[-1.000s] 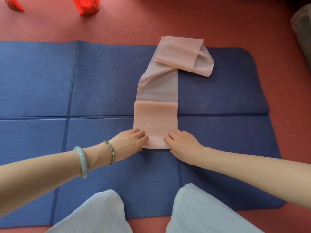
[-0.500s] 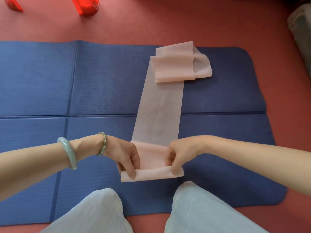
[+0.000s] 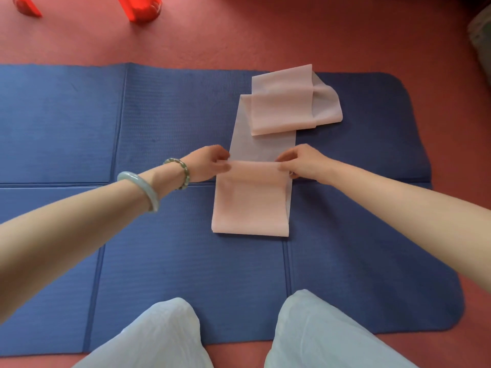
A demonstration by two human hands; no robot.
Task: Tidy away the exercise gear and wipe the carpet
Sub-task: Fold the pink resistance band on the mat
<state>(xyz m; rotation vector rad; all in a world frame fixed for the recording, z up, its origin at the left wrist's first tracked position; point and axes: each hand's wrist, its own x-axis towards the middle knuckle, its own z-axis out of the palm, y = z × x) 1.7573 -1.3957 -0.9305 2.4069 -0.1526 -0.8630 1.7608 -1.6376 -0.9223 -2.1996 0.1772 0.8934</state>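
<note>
A pink stretch band [image 3: 252, 200] lies lengthwise on the blue folding mat [image 3: 172, 261]. Its near part is folded into a flat rectangle; its far end is folded loosely at the mat's back. My left hand [image 3: 210, 166] pinches the left corner of the folded part's far edge. My right hand [image 3: 300, 162] pinches the right corner of that same edge. Both hands sit just above the mat, with the thin single layer of band stretching away between them.
The mat lies on red carpet [image 3: 292, 35]. Two red plastic objects [image 3: 144, 7] stand at the top left on the carpet. A grey object [image 3: 482, 35] shows at the right edge. My knees in pale trousers [image 3: 318, 333] rest on the mat's near edge.
Both hands lifted the folded near end, pulled it toward me, then carried it forward, laying another fold flat. The far folded end shifted slightly.
</note>
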